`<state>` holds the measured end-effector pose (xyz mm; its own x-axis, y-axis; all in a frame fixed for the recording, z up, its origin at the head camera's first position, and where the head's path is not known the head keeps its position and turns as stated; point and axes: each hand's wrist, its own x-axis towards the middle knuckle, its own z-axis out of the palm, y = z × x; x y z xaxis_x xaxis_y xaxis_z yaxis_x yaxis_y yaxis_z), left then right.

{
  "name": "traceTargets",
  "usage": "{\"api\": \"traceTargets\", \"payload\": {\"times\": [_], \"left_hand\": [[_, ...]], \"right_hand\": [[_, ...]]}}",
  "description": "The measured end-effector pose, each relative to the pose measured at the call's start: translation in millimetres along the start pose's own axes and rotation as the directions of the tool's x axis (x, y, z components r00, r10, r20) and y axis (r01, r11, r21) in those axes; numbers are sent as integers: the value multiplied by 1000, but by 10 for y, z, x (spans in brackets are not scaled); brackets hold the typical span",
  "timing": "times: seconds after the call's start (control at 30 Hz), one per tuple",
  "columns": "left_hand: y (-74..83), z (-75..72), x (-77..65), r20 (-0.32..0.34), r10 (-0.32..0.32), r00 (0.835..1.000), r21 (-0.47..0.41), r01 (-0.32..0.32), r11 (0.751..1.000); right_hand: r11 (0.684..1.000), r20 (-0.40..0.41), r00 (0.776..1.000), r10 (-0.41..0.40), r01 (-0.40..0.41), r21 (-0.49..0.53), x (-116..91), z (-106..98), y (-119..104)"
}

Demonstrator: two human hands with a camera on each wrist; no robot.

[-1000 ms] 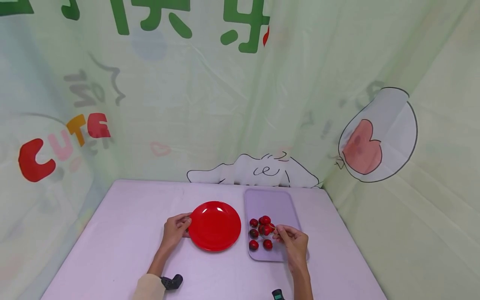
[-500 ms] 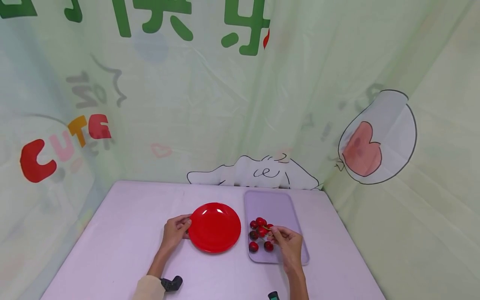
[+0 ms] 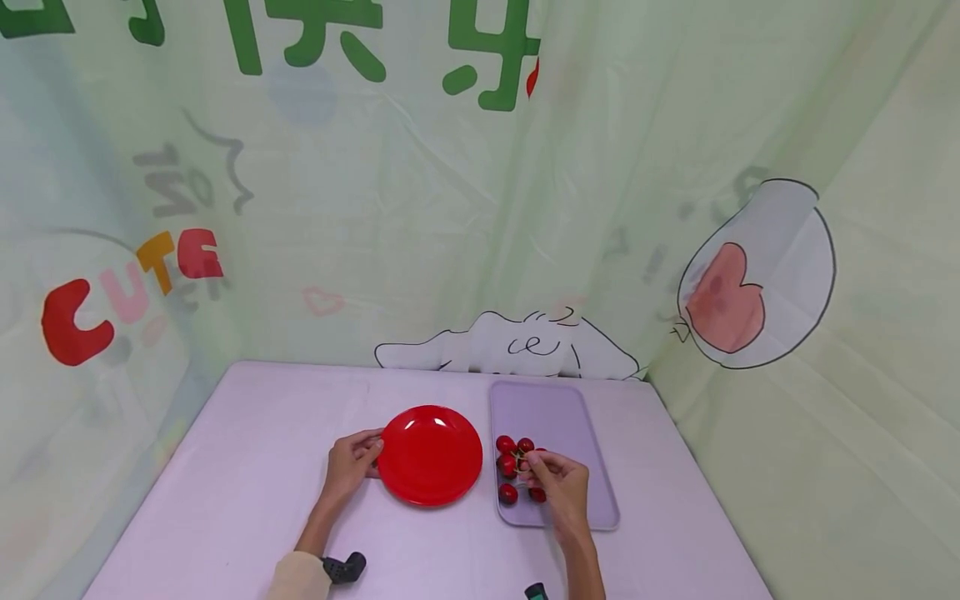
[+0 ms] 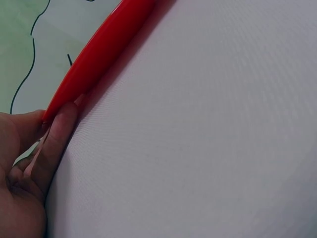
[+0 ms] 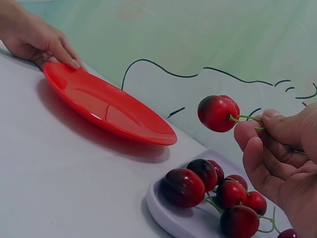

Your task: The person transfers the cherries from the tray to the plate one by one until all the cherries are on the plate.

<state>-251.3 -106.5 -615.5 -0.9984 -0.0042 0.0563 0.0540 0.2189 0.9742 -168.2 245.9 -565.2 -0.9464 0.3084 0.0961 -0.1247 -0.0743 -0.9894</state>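
Observation:
My left hand (image 3: pixel 347 468) grips the left rim of a round red plate (image 3: pixel 430 457), thumb above and fingers below. In the right wrist view the plate shows a shadow beneath it on the table. With thumb and fingertips, my right hand (image 3: pixel 564 492) pinches green stems of dark red cherries (image 5: pixel 216 114); two stems show, and the fruit overlap there. They hang above the lilac tray (image 3: pixel 542 408), toward its left side. Several more cherries (image 5: pixel 232 193) lie in the tray's near half, partly hidden by my right hand in the head view.
The tray stands right of the plate on a pale lilac table (image 3: pixel 420 550). A printed curtain (image 3: pixel 420 208) hangs behind the table and along its sides. A black wrist device (image 3: pixel 345 568) sits below my left hand.
My right hand has moved left across the tray with the cherries dangling from its fingers. My left hand and the plate stay nearly where they were.

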Motion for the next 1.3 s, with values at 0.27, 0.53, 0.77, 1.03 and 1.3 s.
{"api": "traceTargets", "payload": {"times": [0.27,0.53,0.77,1.03,1.3], "left_hand": [[-2,7,-7,3,6,1000,-2,-6,1000],[37,-10,-14,2,-9,1000,-1,9,1000],[11,5,6,3,-21,1000,-3,21,1000],[-22,11,18,1,-18,1000,2,18,1000],[4,4,4,-12,-12,1000,21,12,1000]], "right_hand": [[999,26,1000,7,-6,-41,4,81,55],[999,38,999,38,-37,-24,32,140,102],[999,69,997,33,-30,-34,16,256,72],[998,91,995,42,-37,-52,-45,374,38],[996,101,993,53,-46,-72,-59,466,2]]}}
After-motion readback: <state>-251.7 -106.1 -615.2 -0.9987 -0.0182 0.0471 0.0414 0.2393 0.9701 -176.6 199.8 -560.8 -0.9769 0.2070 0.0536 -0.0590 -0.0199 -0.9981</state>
